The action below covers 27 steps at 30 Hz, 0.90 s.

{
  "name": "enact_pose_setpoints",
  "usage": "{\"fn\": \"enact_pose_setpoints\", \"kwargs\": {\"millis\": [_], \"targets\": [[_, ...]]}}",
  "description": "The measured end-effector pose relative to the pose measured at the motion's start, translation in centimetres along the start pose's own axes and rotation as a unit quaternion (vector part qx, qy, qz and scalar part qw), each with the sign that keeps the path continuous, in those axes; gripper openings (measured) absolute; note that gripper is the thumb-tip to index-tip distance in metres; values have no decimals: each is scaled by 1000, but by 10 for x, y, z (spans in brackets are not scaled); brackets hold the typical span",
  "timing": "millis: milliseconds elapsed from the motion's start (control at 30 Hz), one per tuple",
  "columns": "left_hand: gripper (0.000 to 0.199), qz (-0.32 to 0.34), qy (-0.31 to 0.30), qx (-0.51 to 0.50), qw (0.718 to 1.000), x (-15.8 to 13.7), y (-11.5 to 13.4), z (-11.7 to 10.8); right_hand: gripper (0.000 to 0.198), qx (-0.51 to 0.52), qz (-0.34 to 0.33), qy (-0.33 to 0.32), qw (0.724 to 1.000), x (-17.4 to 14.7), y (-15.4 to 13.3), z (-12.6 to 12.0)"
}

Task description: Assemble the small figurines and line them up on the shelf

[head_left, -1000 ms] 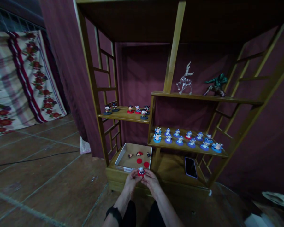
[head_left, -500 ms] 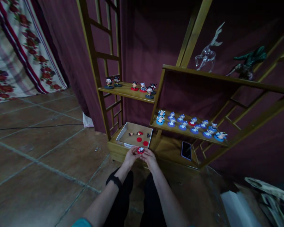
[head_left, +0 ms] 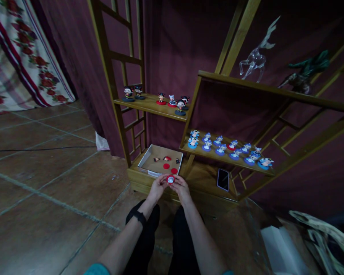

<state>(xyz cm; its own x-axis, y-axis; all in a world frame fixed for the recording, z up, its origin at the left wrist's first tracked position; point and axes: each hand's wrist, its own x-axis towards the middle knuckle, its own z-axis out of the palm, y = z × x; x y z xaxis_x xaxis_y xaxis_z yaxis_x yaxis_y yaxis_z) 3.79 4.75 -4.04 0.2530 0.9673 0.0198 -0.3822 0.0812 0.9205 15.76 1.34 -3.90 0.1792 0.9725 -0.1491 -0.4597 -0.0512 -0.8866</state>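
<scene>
Between my two hands is a small white figurine (head_left: 171, 179) on a round red base. My left hand (head_left: 158, 187) pinches the base from the left, and my right hand (head_left: 181, 188) grips it from the right. Just beyond them, a shallow cardboard box (head_left: 147, 158) sits on the bottom shelf. Inside it lie two red discs (head_left: 166, 166) and several figurine parts, one of them a red and black piece (head_left: 167, 158). Fine detail on the held figurine is too small to make out.
Several figurines stand on the upper left shelf (head_left: 151, 106); blue and purple ones line the middle shelf (head_left: 218, 154). A phone (head_left: 223, 179) lies at the bottom right. Above are a glass deer (head_left: 255, 61) and a dark green sculpture (head_left: 306, 72). A white box (head_left: 278, 248) is on the floor.
The figurine has tilted in my fingers, so its top now faces me more, ringed by the red base. Both hands still hold it. The camera view has shifted slightly.
</scene>
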Motion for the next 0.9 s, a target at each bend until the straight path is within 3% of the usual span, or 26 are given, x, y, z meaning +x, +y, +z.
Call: {"fn": "enact_pose_setpoints", "kwargs": {"millis": [200,533,633,900], "targets": [[37,-10,17,-3,1000,3,-5,-2,37,11,6,16,1000,0,-2,2],[35,-80,39,-49,995,6,-6,-4,34,33,36,35,998,-3,-3,5],[41,-98,19,-72,992,2,-2,-2,32,55,46,30,997,-1,0,1],[53,-69,2,-52,996,0,0,-2,34,75,70,19,995,2,2,-2]]}}
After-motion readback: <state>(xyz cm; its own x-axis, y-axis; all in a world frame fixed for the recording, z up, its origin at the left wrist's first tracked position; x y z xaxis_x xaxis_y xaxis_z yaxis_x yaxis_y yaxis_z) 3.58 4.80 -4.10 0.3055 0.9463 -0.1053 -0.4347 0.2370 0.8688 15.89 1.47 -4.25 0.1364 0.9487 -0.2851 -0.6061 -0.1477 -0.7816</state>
